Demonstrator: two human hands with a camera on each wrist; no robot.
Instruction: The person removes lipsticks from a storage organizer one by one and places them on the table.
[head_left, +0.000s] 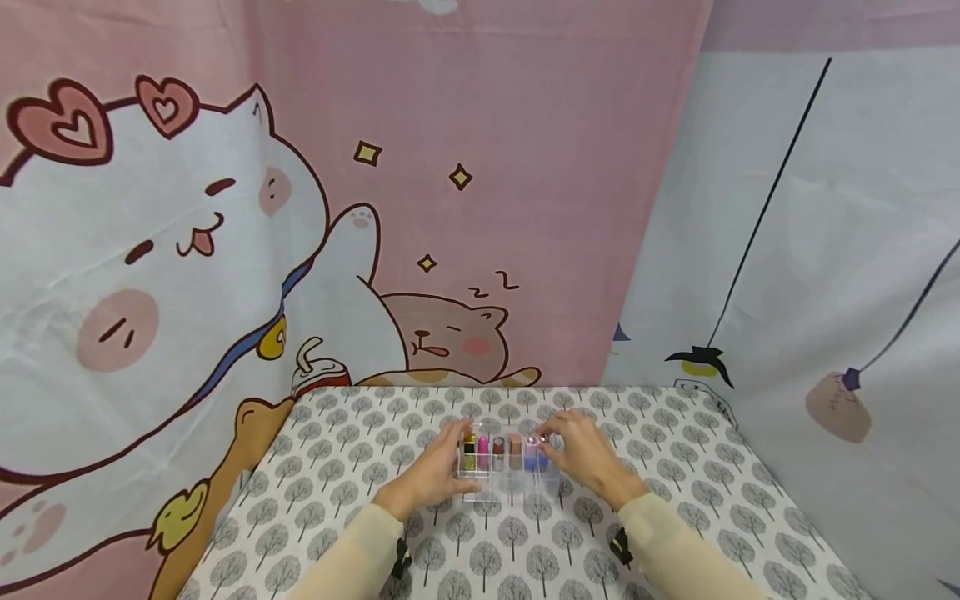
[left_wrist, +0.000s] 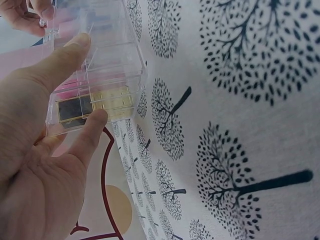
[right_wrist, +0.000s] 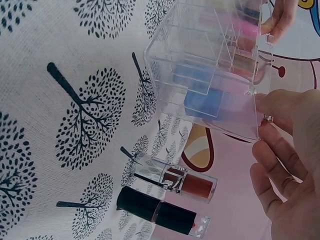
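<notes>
Head view: before me a clear organizer point(head_left: 513, 485) sits on tree-print cloth point(head_left: 510, 554); the half-open left hand point(head_left: 429, 473) grips its left end, the curled right hand point(head_left: 587, 454) pinches a blue-bottomed tube point(right_wrist: 204, 103) at its right.

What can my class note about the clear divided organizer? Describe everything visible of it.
The clear divided organizer looks like see-through plastic, with thin walls and upright dividers. It stands on the tree-print cloth, between both hands. Its back row holds coloured tubes, including a gold-and-black one at the left end; pink and blue show at the right. The left hand grips its left end, thumb toward the front. The right hand is at its right end; whether it grips is unclear.
</notes>
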